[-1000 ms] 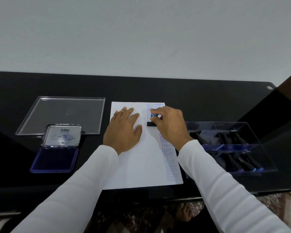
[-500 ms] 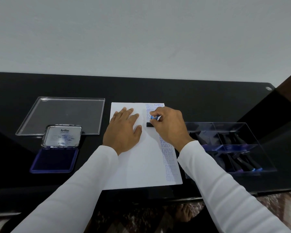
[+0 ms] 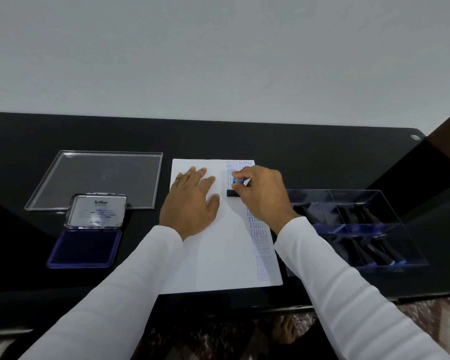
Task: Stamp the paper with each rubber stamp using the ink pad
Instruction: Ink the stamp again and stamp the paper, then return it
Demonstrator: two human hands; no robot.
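A white sheet of paper [image 3: 218, 255] lies on the black table, with a column of blue stamped words down its right side. My right hand [image 3: 263, 196] pinches a rubber stamp [image 3: 233, 193] with a black base and blue top, pressed onto the paper near the upper right. My left hand [image 3: 190, 203] lies flat on the paper beside it, fingers spread. The open ink pad [image 3: 85, 249], blue with a silver lid, sits at the left.
A clear acrylic lid [image 3: 99, 178] lies at the back left. A clear compartment box [image 3: 353, 227] with several dark stamps stands right of the paper. The table's front edge runs below the paper.
The stamp and my right hand stay pressed at nearly the same spot on the paper. My left hand has not moved.
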